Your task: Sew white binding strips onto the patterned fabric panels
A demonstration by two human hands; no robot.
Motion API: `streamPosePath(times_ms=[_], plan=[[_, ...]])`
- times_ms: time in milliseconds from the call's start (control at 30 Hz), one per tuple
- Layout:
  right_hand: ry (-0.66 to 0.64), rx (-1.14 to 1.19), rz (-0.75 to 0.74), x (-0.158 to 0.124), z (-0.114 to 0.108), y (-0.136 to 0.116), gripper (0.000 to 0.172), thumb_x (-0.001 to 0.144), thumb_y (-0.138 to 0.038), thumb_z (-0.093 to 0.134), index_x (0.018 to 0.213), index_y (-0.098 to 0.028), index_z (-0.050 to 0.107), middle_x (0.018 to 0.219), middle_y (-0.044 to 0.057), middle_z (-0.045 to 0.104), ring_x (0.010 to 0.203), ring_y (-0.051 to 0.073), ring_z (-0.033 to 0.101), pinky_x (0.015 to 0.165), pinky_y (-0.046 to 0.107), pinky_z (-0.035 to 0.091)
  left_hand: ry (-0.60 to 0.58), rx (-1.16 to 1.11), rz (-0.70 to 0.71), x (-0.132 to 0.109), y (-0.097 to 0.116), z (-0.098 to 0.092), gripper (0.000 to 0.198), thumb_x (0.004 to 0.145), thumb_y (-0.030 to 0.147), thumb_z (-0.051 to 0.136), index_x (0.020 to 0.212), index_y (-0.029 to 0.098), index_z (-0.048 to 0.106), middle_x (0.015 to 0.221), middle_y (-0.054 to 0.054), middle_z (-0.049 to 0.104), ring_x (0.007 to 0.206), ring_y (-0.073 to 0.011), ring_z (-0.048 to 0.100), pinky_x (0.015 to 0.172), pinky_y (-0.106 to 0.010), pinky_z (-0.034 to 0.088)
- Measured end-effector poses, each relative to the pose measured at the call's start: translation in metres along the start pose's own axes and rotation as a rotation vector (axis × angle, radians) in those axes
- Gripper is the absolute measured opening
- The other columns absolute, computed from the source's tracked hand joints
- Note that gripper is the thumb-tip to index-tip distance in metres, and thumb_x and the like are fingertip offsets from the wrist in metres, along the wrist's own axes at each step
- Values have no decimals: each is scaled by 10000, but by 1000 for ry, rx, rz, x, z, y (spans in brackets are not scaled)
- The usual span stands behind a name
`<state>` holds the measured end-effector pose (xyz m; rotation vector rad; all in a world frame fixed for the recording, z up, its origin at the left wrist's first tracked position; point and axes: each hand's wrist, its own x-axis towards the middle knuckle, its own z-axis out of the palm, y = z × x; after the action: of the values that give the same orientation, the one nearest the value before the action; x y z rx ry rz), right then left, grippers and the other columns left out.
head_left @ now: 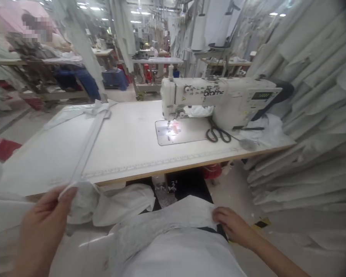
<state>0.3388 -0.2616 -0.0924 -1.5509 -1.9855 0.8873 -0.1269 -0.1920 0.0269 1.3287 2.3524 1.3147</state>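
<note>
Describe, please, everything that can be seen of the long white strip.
The strip is long, narrow and white, looks like cloth, and shows faint lines along its length. It lies nearly straight, slanting over the table, left of the sewing machine in the picture. Its far end meets crumpled pale cloth near the far edge; its near end reaches the left hand, which seems to pinch it.
</note>
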Motion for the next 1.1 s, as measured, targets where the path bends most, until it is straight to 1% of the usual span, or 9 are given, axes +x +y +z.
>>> streamPosePath(times_ms=[67,167,267,367,567,667,800,933,1100], plan=[[13,-11,97,-12,-2,12,199,762,-232,426,651,-220,592,774,65,640,775,235,588,697,343,475,-106,29,119,-8,6,14,286,688,497,582,822,265,682,818,61,643,769,-142,590,659,-215,475],[101,-48,253,2,-7,16,268,830,-281,339,742,-192,576,762,64,620,733,221,568,644,320,451,-235,-18,304,-17,15,30,270,711,488,552,771,251,667,929,51,635,875,-157,589,787,-239,463],[42,-57,315,31,-2,8,294,838,-362,404,715,-167,586,676,36,612,632,188,548,577,268,413,-323,19,324,-24,23,40,280,720,469,546,852,252,665,821,41,672,790,-184,612,714,-263,480],[-63,-65,303,44,7,-3,164,734,-310,572,750,-155,620,622,19,609,585,178,545,533,242,378,-300,68,316,-31,28,43,316,756,483,499,905,249,650,774,27,677,760,-205,612,656,-273,467],[-132,-47,111,30,-9,-41,241,768,-122,416,855,-190,631,821,44,653,760,189,597,672,270,426,-432,-41,218,-37,38,50,333,776,511,488,845,206,603,700,16,636,659,-166,558,609,-238,416],[-32,29,-278,40,-26,-88,275,820,-97,355,860,-194,610,939,71,630,856,175,585,732,273,445,-503,-215,128,-43,54,67,264,761,458,554,781,198,594,668,18,591,644,-151,502,601,-230,376],[-47,216,-667,69,-34,-155,258,872,-98,352,916,-205,582,919,58,634,828,140,595,713,232,465,-876,-659,-54,-63,83,89,274,693,440,638,705,176,566,622,32,487,618,-116,412,580,-210,345],[-89,141,-598,100,-19,-182,207,896,-221,385,848,-209,586,773,25,638,712,153,596,647,234,457,-998,-771,-132,-85,90,91,430,611,544,660,730,141,567,619,15,501,558,-96,426,553,-224,369],[-114,-133,-433,145,15,-175,371,847,-437,429,550,-216,439,517,-11,546,509,167,531,465,243,372,-864,-903,-196,-94,72,72,498,658,610,587,727,117,602,654,-11,517,598,-108,456,592,-242,393]])
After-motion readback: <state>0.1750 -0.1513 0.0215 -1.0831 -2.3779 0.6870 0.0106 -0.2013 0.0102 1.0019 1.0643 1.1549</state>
